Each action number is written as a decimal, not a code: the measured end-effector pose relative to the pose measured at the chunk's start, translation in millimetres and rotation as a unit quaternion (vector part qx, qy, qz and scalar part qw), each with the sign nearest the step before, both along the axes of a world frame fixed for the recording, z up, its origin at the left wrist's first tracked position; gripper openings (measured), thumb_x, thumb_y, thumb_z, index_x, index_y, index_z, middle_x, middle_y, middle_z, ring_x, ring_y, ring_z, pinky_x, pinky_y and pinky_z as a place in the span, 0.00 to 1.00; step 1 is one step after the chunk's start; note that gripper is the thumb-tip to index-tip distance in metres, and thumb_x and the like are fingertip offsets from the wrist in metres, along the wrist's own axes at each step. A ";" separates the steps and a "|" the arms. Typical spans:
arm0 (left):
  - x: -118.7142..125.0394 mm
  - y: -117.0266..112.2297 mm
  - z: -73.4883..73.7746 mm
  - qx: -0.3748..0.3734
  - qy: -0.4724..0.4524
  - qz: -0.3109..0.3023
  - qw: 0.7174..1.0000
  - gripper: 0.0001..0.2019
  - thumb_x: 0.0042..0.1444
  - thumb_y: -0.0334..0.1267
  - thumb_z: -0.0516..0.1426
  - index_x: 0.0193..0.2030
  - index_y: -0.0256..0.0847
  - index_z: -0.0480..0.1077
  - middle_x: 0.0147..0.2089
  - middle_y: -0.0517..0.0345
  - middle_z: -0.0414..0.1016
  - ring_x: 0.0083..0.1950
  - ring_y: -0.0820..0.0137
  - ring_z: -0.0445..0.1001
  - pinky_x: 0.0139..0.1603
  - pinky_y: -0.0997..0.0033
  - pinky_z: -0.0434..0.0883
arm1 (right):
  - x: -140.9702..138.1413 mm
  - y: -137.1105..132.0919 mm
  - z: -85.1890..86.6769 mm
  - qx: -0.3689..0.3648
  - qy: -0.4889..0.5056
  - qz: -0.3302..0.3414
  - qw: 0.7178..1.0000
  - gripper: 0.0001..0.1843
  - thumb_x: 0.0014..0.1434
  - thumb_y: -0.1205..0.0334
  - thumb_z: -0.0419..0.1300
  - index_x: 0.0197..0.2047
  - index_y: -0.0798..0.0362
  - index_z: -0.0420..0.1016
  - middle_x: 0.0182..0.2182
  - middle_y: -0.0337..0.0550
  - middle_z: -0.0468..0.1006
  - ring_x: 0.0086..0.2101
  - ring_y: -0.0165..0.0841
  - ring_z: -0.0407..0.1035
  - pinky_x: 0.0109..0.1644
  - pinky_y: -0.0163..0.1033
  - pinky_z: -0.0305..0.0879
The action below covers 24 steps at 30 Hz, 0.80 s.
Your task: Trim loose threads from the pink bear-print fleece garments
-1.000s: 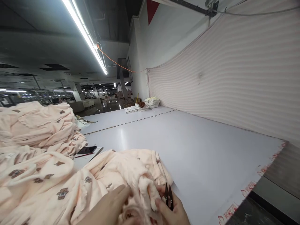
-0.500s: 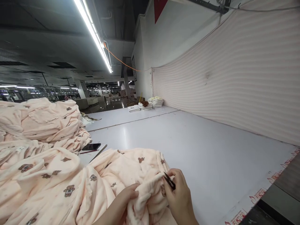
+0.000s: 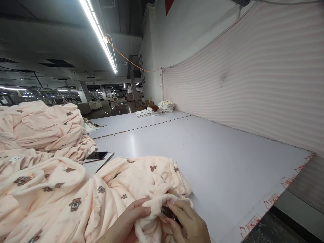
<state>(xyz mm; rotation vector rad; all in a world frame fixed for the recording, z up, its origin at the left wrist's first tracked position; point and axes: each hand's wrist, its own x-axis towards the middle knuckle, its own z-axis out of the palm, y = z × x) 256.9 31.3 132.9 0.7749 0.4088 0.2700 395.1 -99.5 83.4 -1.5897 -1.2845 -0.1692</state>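
A pale pink fleece garment point(image 3: 145, 175) with a brown bear print lies bunched at the near side of the table. My left hand point(image 3: 133, 216) is closed on a fold of it, thumb on top. Close by on the right, my right hand point(image 3: 189, 219) is closed around small dark thread snips point(image 3: 170, 213). The snips lie against the bunched fleece, and their blade tips are hidden in the cloth. Fingers of my right hand also touch the fabric edge.
More pink fleece point(image 3: 40, 125) is heaped at the left. A phone point(image 3: 97, 155) and a pen rest on a notepad point(image 3: 110, 156) beside it. Stacks of folded white cloth point(image 3: 165, 106) sit at the far end of the table point(image 3: 215, 162). A striped cloth point(image 3: 240, 84) hangs along the right.
My right hand has moved down and left, closer to my left hand. The snips, earlier in plain sight pointing up-left, are now partly tucked into the fleece. The view has shifted slightly.
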 end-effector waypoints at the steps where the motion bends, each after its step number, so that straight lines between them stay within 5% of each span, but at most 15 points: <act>1: -0.9 0.7 -1.1 0.002 0.006 0.003 1.000 0.10 0.46 0.29 0.61 0.37 0.32 0.77 0.31 0.49 0.80 0.36 0.65 0.76 0.42 0.70 0.67 | 0.5 0.1 2.4 0.006 0.014 0.025 1.000 0.18 0.57 0.67 0.58 0.49 0.44 0.75 0.43 0.42 0.79 0.43 0.38 0.74 0.45 0.37 0.72; 6: -3.6 1.7 -1.4 0.013 0.026 -0.011 1.000 0.11 0.44 0.28 0.61 0.38 0.31 0.78 0.32 0.49 0.80 0.36 0.66 0.76 0.40 0.72 0.67 | 4.1 -2.8 13.3 -0.001 0.067 0.118 0.991 0.16 0.56 0.68 0.59 0.47 0.47 0.76 0.40 0.43 0.80 0.40 0.35 0.75 0.43 0.33 0.72; 10: -3.1 0.5 -1.4 0.029 0.020 -0.028 0.999 0.13 0.44 0.31 0.62 0.39 0.31 0.77 0.31 0.50 0.79 0.36 0.66 0.75 0.42 0.71 0.66 | 5.0 -2.5 8.3 -0.002 0.073 0.102 0.992 0.14 0.57 0.69 0.58 0.45 0.46 0.77 0.39 0.42 0.80 0.40 0.34 0.75 0.44 0.33 0.72; 13: -6.5 -1.0 -0.6 0.165 0.088 -0.012 0.982 0.10 0.45 0.37 0.62 0.36 0.36 0.77 0.30 0.53 0.77 0.37 0.64 0.73 0.41 0.69 0.65 | 6.0 -1.6 2.7 0.006 0.093 0.046 0.995 0.14 0.60 0.64 0.56 0.49 0.46 0.74 0.42 0.44 0.78 0.44 0.36 0.73 0.46 0.35 0.71; 14: -8.8 -1.7 -0.1 0.269 0.121 0.012 0.956 0.09 0.46 0.39 0.62 0.34 0.38 0.77 0.30 0.54 0.76 0.36 0.63 0.72 0.40 0.70 0.64 | 6.3 -1.3 2.0 -0.003 0.099 0.013 0.995 0.16 0.60 0.62 0.56 0.52 0.46 0.72 0.45 0.45 0.77 0.45 0.37 0.73 0.46 0.36 0.70; 16: -14.0 -3.3 0.6 0.488 0.170 0.105 0.849 0.07 0.47 0.39 0.62 0.33 0.42 0.76 0.30 0.55 0.75 0.36 0.62 0.70 0.39 0.70 0.62 | 6.2 -0.6 2.9 -0.056 0.095 -0.027 0.993 0.18 0.58 0.60 0.58 0.53 0.46 0.70 0.45 0.45 0.76 0.44 0.39 0.72 0.44 0.38 0.71; 18: -17.8 -5.3 0.9 0.583 0.177 0.217 0.763 0.05 0.47 0.37 0.61 0.34 0.45 0.73 0.29 0.58 0.73 0.34 0.64 0.68 0.37 0.70 0.60 | 4.7 -0.2 5.2 -0.132 0.071 -0.002 0.989 0.10 0.56 0.62 0.60 0.43 0.47 0.74 0.38 0.42 0.78 0.39 0.38 0.74 0.41 0.38 0.71; 19: -18.6 -6.3 0.9 0.557 0.168 0.256 0.772 0.05 0.48 0.36 0.61 0.32 0.46 0.70 0.27 0.61 0.71 0.31 0.66 0.66 0.34 0.72 0.59 | 3.5 -0.5 6.3 -0.164 0.058 0.033 0.984 0.05 0.55 0.63 0.61 0.37 0.48 0.75 0.34 0.40 0.78 0.36 0.37 0.74 0.39 0.37 0.70; 21: -17.8 -8.5 0.8 0.406 0.121 0.261 0.867 0.10 0.49 0.37 0.61 0.27 0.45 0.61 0.22 0.66 0.64 0.25 0.72 0.60 0.28 0.75 0.57 | 0.7 -2.3 7.3 -0.199 0.057 0.110 0.972 0.03 0.53 0.61 0.63 0.33 0.49 0.75 0.29 0.38 0.77 0.31 0.35 0.73 0.35 0.34 0.70; 22: -16.4 -9.9 0.8 0.309 0.086 0.241 0.916 0.15 0.49 0.38 0.61 0.25 0.44 0.56 0.21 0.68 0.61 0.23 0.74 0.57 0.26 0.77 0.56 | -0.8 -3.6 7.2 -0.198 0.071 0.138 0.968 0.06 0.52 0.60 0.65 0.35 0.49 0.76 0.30 0.38 0.77 0.31 0.34 0.73 0.35 0.33 0.70; 24: -13.0 -12.9 0.5 0.148 0.020 0.207 0.967 0.20 0.48 0.38 0.64 0.24 0.43 0.52 0.21 0.70 0.60 0.22 0.77 0.56 0.27 0.79 0.57 | -4.2 -5.6 6.9 -0.167 0.104 0.168 0.966 0.13 0.51 0.58 0.66 0.41 0.47 0.76 0.34 0.40 0.78 0.34 0.34 0.74 0.37 0.32 0.71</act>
